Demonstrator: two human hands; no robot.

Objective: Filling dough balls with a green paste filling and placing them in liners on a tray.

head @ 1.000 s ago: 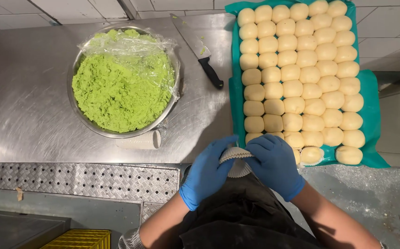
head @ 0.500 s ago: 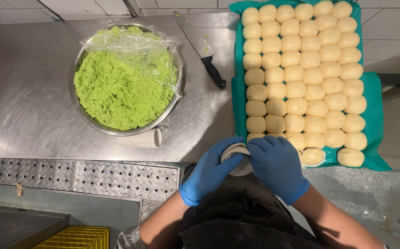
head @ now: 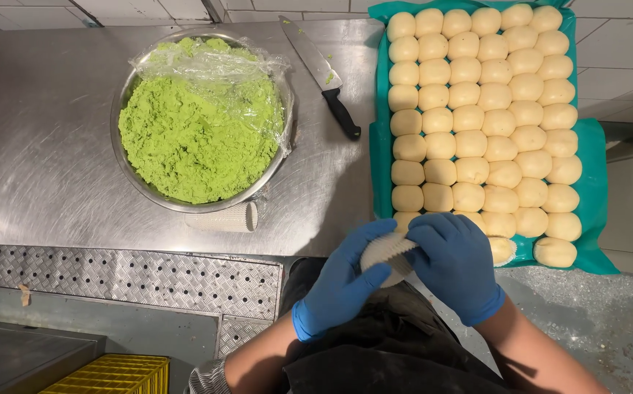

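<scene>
A person in blue gloves works a pleated white paper baking cup (head: 386, 254) between both hands at the near edge of a brushed stainless-steel bench (head: 39, 146). The left hand (head: 342, 281) cradles the cup from below with fingers curled around it; the right hand (head: 453, 263) closes over its right side and top, fingertips pressed to the fluted rim. The cup hangs above the person's dark apron (head: 375, 357), just off the bench edge and touching nothing else.

Judging by what lies out, the work looks barely begun. The teal plastic tray (head: 593, 160) at right is packed with rows of pale round dough balls (head: 477, 117), nearly all bare; only one at the near corner, just right of the right hand, seems to sit in a paper cup, though the glove partly hides it. The wide round steel bowl (head: 123, 95) of bright green crumbly paste (head: 192, 138) appears full, its clear plastic wrap (head: 214, 66) peeled back to the far side. A short stack of spare white paper cups (head: 223, 217) lies on its side against the bowl's near rim.

A black-handled kitchen knife (head: 321, 73) lies between bowl and tray, blade pointing away, handle towards the hands. Open bench stretches left of the bowl and in a narrow strip before it. The tray overhangs the bench's right side above a tiled floor (head: 623, 44); below the near edge run a perforated metal ledge (head: 127, 273) and a yellow plastic crate (head: 112, 373).
</scene>
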